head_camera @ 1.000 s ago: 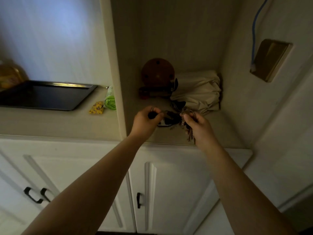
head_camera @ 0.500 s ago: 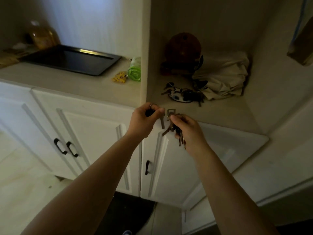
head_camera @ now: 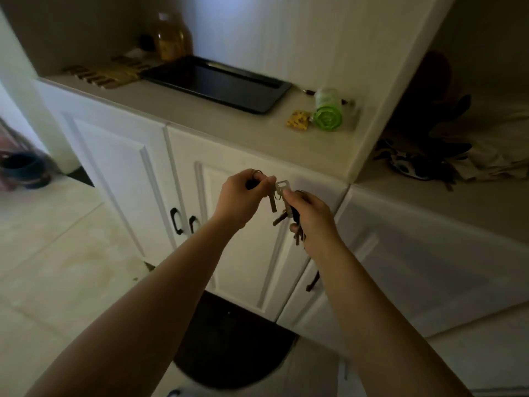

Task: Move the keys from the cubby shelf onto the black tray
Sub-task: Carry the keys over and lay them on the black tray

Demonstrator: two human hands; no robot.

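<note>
Both hands have left the cubby, fingers (head_camera: 292, 196) pinching apparently metal, jagged keys (head_camera: 282, 204) below the glossy black tray (head_camera: 217, 81)

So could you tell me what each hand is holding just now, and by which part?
Left hand pinches a key at its head, ring above. Right hand grips a key bunch near its rings, keys dangling below.
</note>
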